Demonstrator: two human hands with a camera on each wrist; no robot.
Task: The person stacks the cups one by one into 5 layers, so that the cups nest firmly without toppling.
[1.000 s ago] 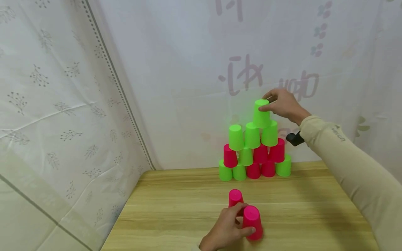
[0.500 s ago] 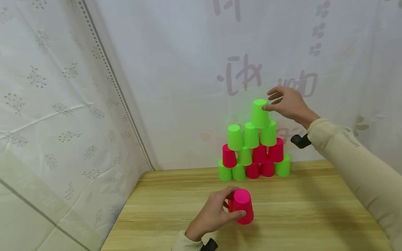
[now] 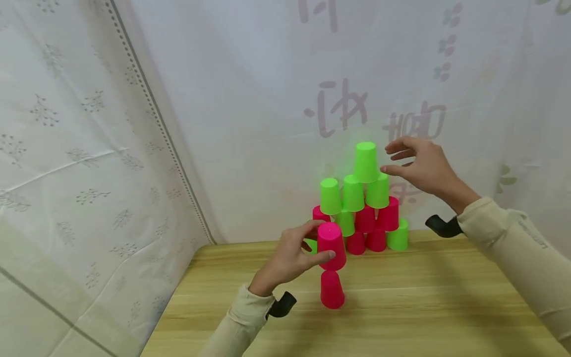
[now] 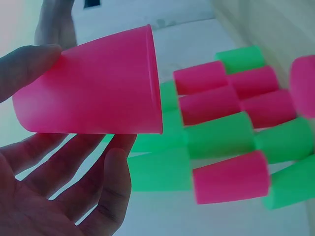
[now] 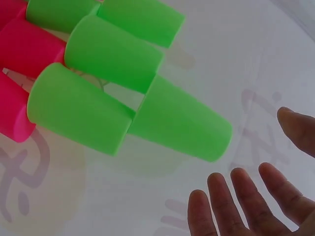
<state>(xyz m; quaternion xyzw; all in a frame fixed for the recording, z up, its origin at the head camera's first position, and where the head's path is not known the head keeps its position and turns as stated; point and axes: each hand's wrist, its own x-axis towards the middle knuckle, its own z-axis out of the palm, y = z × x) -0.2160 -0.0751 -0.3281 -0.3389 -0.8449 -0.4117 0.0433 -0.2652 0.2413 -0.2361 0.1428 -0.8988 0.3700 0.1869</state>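
My left hand (image 3: 287, 255) pinches an upside-down pink cup (image 3: 332, 248) between thumb and fingers, lifted off the table; the left wrist view also shows this pink cup (image 4: 93, 86). Below it another pink cup (image 3: 332, 291) stands mouth down on the wood. Green and pink cups form a stacked pyramid behind, its lower left partly hidden by my left hand and its cup. A green cup (image 3: 366, 162) sits on top, bridging two green cups of the third row. Right of that top cup, my right hand (image 3: 424, 163) hovers apart from it, fingers spread and holding nothing; the right wrist view shows the gap.
The wooden table (image 3: 250, 277) runs back to a printed white curtain (image 3: 250, 148) close behind the pyramid. At the left hangs another patterned cloth (image 3: 67, 148). A black wrist mount (image 3: 443, 226) sticks out under the right sleeve, near the pyramid's right side.
My left hand has lifted its pink cup up and forward, uncovering the pink cup standing below. My right hand has let go of the top green cup and drawn away to the right.
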